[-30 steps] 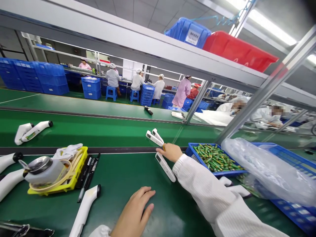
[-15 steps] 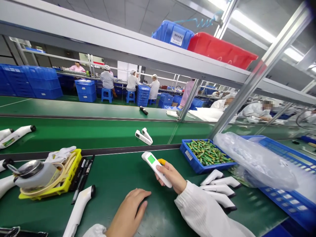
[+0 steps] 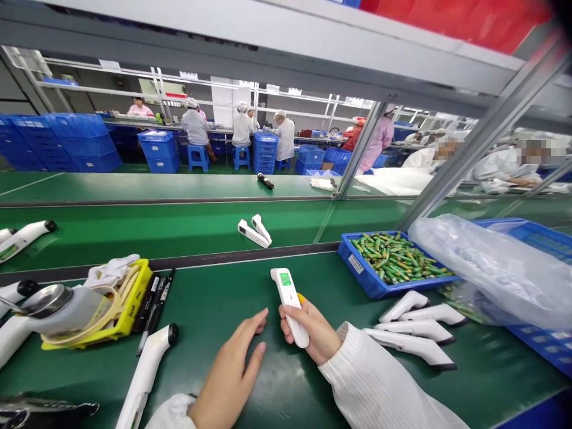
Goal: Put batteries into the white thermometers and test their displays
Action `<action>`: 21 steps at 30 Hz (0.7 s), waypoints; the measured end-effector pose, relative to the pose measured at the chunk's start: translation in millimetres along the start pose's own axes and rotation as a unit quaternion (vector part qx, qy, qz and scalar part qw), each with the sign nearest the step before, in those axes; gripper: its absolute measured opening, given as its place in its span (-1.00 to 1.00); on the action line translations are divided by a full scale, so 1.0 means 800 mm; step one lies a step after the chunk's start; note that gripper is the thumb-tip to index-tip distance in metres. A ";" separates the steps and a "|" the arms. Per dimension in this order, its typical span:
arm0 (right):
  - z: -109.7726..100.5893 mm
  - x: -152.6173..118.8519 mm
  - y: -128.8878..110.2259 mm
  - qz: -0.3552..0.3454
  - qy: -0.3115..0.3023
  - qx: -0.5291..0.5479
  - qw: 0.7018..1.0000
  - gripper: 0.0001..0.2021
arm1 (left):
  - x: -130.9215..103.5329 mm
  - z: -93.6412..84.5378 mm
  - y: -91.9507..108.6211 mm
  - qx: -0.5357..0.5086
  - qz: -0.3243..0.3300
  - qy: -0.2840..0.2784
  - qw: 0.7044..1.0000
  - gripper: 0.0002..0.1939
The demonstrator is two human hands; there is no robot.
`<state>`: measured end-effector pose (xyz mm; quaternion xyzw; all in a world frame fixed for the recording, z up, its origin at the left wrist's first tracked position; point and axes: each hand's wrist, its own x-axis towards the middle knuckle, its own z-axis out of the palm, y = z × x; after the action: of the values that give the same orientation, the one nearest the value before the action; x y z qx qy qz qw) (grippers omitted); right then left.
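A white handheld infrared thermometer point(image 3: 292, 322) with a lit green screen is gripped in my right hand point(image 3: 315, 333), tilted up over the green bench. My left hand point(image 3: 235, 363) hovers just left of it, fingers stretched and thumb apart, holding nothing. Left of that hand a white thermometer body point(image 3: 145, 375) with a black tip lies on the bench, its side partly uncovered. Several more white thermometer bodies point(image 3: 415, 336) lie in a group to the right of my right sleeve.
A blue bin of green batteries point(image 3: 393, 259) stands at right, beside a plastic bag point(image 3: 482, 274) on a blue crate. At left sit a yellow tray point(image 3: 129, 316) of tools and several markers point(image 3: 156, 307). Two white thermometers point(image 3: 255, 232) lie on the green belt. Metal posts point(image 3: 364, 146) rise beyond; people work behind.
The view has tilted down and shifted. My right hand has turned the thermometer more upright, and my left hand has lifted slightly, its fingers nearer the thermometer.
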<state>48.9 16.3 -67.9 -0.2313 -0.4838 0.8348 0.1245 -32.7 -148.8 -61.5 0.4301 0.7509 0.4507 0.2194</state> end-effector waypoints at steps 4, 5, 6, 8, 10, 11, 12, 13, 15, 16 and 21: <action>0.008 -0.007 -0.001 0.027 -0.024 0.040 0.999 -0.61 | 0.001 0.001 -0.003 -0.044 -0.047 0.019 0.998 -0.53; 0.010 -0.009 0.000 0.030 -0.037 0.049 0.998 -0.61 | 0.002 0.002 -0.004 -0.062 -0.056 0.027 0.996 -0.51; 0.014 -0.011 0.002 0.033 -0.051 0.058 0.997 -0.61 | 0.002 0.002 -0.005 -0.085 -0.063 0.036 0.994 -0.48; 0.020 -0.017 0.009 0.036 -0.085 0.062 0.994 -0.59 | 0.002 0.003 -0.006 -0.143 -0.061 0.051 0.987 -0.40; 0.027 -0.025 0.020 0.037 -0.133 0.033 0.990 -0.55 | 0.001 0.004 -0.005 -0.207 -0.045 0.053 0.976 -0.35; 0.029 -0.028 0.026 0.036 -0.161 0.012 0.986 -0.54 | 0.001 0.003 -0.005 -0.234 -0.039 0.050 0.970 -0.34; 0.032 -0.032 0.031 0.033 -0.188 -0.005 0.982 -0.53 | 0.000 0.002 -0.003 -0.254 -0.034 0.046 0.966 -0.34; 0.033 -0.036 0.035 0.028 -0.208 -0.015 0.978 -0.54 | -0.001 0.001 -0.002 -0.267 -0.031 0.043 0.962 -0.35; 0.035 -0.042 0.037 0.021 -0.229 -0.010 0.973 -0.59 | -0.002 -0.001 0.002 -0.281 -0.026 0.039 0.959 -0.38; 0.036 -0.044 0.036 0.022 -0.231 -0.001 0.973 -0.62 | -0.002 -0.002 0.004 -0.287 -0.022 0.037 0.957 -0.40; 0.036 -0.049 0.024 0.028 -0.230 0.001 0.973 -0.66 | -0.003 -0.003 0.008 -0.322 -0.022 0.030 0.946 -0.40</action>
<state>68.1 -31.9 -62.0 -0.0463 -0.4919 0.8693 -0.0134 -30.7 -150.8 -55.1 0.3065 0.5810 0.6761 0.3336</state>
